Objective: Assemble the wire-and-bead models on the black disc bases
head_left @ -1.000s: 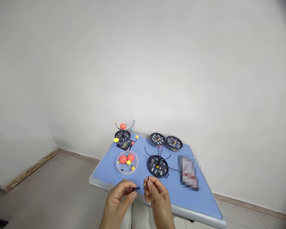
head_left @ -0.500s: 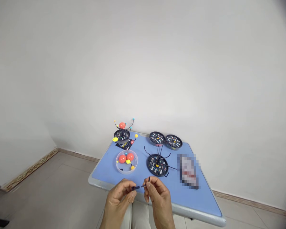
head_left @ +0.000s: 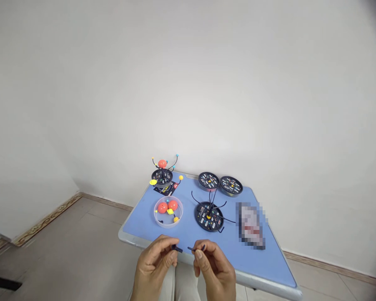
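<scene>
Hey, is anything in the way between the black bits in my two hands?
Nothing visible. Your left hand holds one black piece, your right hand a thinner black piece, with only a gap between them.

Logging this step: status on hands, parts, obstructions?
Left hand pinches short black piece. Right hand pinches thin black piece. Pieces apart. Nothing visible between their facing ends.

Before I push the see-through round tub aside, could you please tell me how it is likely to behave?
The tub looks thin-walled, so it is probably light. Its wide, low shape suggests sliding rather than tipping. The rounded red pieces inside appear loose, with room beside them, so they may roll.
</scene>
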The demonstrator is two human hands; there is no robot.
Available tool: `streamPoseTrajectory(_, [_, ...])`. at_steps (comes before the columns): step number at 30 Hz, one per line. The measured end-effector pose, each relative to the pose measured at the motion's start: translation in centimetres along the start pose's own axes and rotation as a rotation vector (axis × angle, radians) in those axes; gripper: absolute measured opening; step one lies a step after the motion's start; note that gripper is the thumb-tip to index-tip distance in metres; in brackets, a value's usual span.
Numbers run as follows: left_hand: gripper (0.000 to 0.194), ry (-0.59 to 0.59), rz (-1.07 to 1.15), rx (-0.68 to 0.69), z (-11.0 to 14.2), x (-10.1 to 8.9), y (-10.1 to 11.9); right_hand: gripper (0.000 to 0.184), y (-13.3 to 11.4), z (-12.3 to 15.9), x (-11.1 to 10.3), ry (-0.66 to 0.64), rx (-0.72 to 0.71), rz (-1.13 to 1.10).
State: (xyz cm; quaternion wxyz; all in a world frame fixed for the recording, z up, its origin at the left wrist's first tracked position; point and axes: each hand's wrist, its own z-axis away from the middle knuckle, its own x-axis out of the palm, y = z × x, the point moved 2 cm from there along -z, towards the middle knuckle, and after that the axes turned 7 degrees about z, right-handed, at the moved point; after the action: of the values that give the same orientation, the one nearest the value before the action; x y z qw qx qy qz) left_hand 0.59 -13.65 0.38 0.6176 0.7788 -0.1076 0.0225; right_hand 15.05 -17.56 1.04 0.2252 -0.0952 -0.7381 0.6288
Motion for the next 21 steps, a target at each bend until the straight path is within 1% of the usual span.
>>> streamPoseTrajectory(5, [0.033, 0.024, 0.075, -0.155, 0.1, 0.2, -0.1, 0.026, 0.3, 0.7, -0.3, 0.003, -0.115, 0.072])
streamPoseTrajectory(10, [0.036, -0.012, 0.141, -0.231, 0.2, 0.2, -0.6, 0.021, 0.5, 1.1, -0.3, 0.029, -0.204, 0.123])
streamPoseTrajectory(15, [0.037, -0.031, 0.161, -0.25, 0.1, 0.3, -0.6, 0.02, 0.4, 1.2, -0.3, 0.026, -0.217, 0.123])
streamPoseTrajectory(21, [0.033, -0.046, 0.169, -0.215, 0.1, 0.6, 0.0, 0.025, 0.5, 1.0, -0.3, 0.018, -0.184, 0.115])
